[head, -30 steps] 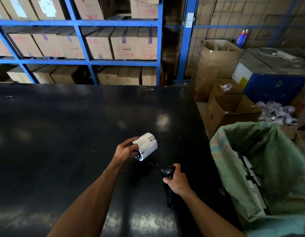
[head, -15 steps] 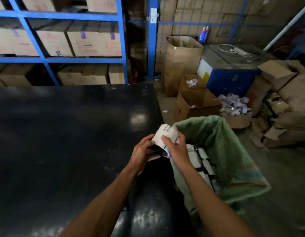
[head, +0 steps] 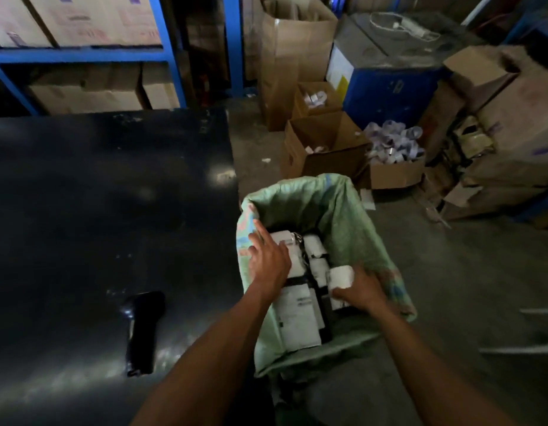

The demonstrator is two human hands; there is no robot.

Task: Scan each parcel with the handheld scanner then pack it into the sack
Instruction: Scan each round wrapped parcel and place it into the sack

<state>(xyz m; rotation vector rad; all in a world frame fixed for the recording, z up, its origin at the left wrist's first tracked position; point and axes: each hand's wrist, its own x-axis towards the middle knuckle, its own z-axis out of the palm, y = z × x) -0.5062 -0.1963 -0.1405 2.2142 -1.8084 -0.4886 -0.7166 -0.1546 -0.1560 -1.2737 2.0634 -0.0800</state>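
Note:
A green woven sack point(head: 343, 210) stands open beside the black table point(head: 97, 195) and holds several white-labelled parcels point(head: 297, 318). Inside the sack, my right hand point(head: 361, 292) is closed around a small white rolled parcel point(head: 340, 276) near the right wall. My left hand point(head: 266, 256) reaches over the sack's left rim with fingers spread, resting on the packed parcels and holding nothing. The black handheld scanner point(head: 142, 330) lies by itself on the table near the front edge, left of both arms.
Open cardboard boxes point(head: 325, 149) with small white items stand on the floor behind the sack. A blue drum point(head: 386, 84) and stacked cartons point(head: 506, 133) sit to the right. Blue shelving point(head: 82, 53) with boxes runs behind the table.
My right hand let go of the scanner, which now lies on the table. The parcel passed from my left hand to my right and went down into the sack. The view swung right.

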